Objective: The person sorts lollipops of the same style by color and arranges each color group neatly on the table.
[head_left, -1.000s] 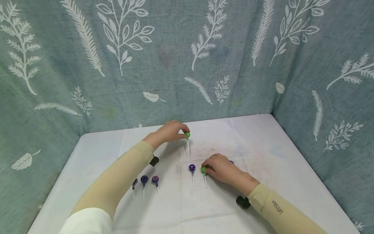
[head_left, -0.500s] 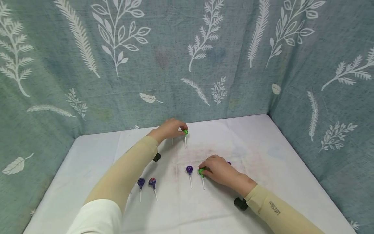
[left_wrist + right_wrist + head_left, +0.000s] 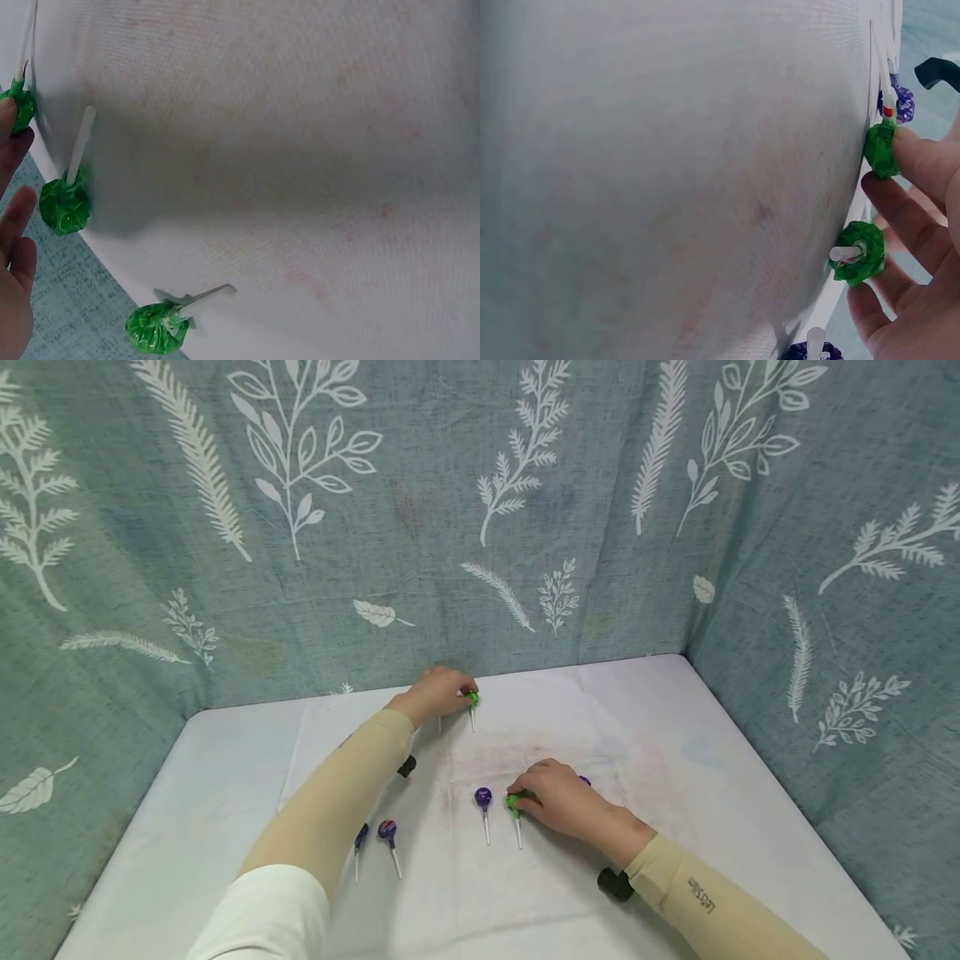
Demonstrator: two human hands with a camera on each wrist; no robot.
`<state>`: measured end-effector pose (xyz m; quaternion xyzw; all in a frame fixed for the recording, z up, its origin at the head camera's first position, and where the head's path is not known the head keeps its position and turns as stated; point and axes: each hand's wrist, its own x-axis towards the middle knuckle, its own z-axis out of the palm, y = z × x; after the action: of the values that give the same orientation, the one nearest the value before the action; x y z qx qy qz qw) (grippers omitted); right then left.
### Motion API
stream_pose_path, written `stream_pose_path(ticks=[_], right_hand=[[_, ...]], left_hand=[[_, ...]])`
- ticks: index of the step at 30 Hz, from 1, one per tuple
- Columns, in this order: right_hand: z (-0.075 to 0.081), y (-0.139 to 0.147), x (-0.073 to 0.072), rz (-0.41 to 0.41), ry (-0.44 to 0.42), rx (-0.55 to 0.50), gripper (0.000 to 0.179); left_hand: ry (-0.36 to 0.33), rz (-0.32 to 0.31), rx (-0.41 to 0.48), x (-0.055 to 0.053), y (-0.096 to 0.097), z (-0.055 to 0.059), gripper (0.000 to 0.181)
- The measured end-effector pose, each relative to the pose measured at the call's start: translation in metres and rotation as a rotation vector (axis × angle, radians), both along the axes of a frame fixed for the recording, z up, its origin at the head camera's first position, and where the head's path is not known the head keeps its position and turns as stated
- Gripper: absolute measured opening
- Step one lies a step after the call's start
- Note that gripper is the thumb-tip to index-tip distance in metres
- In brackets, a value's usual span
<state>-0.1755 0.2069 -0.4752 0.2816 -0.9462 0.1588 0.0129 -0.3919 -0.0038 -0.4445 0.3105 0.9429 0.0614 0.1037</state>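
Observation:
Near the table's far edge, my left hand (image 3: 441, 692) pinches a green-wrapped lollipop (image 3: 473, 699) by its head, stick towards me. In the left wrist view, two other green lollipops (image 3: 66, 204) (image 3: 157, 328) lie beside that hand. My right hand (image 3: 558, 797) holds another green lollipop (image 3: 513, 802) between thumb and fingertip, at mid-table. A purple lollipop (image 3: 483, 797) lies just left of it. Under the right hand, the right wrist view shows one more green lollipop (image 3: 857, 253). Behind that hand a purple one (image 3: 584, 780) is mostly hidden.
Two purple lollipops (image 3: 387, 830) (image 3: 361, 837) lie nearer, left of centre, one partly covered by the left sleeve (image 3: 337, 785). A white cloth (image 3: 465, 910) covers the table. Patterned grey-green curtains (image 3: 420, 527) enclose its back and sides.
My left hand has moved slightly farther back with its green lollipop, and the sleeve now covers more of the left purple lollipops. My right hand keeps its place and hold; the head view shifts slightly.

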Motion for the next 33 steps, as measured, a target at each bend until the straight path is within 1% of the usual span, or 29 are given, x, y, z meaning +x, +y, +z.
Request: stream_pose_path(ticks=[5, 8, 14, 19, 22, 26, 33], right_hand=[[0.001, 0.000, 0.000, 0.002, 0.001, -0.005, 0.023], [0.002, 0.000, 0.001, -0.002, -0.001, -0.007, 0.022], [0.001, 0.000, 0.001, 0.002, 0.003, -0.016, 0.022], [0.003, 0.000, 0.001, 0.004, -0.008, -0.029, 0.020], [0.006, 0.001, 0.000, 0.003, -0.029, -0.048, 0.020], [0.016, 0.004, -0.002, -0.008, -0.046, -0.074, 0.021], [0.031, 0.009, -0.013, -0.031, -0.054, -0.077, 0.022]], left_hand=[[0.010, 0.006, 0.029, -0.002, 0.001, -0.006, 0.028], [0.020, 0.005, 0.052, -0.001, 0.001, -0.008, 0.026], [0.016, 0.005, 0.066, 0.001, 0.001, -0.005, 0.025], [-0.002, -0.001, 0.075, 0.004, 0.000, 0.000, 0.026], [-0.012, 0.000, 0.081, 0.004, 0.000, 0.002, 0.026], [-0.007, -0.003, 0.080, 0.003, -0.001, 0.002, 0.026], [-0.004, -0.005, 0.065, 0.002, 0.000, 0.000, 0.026]])
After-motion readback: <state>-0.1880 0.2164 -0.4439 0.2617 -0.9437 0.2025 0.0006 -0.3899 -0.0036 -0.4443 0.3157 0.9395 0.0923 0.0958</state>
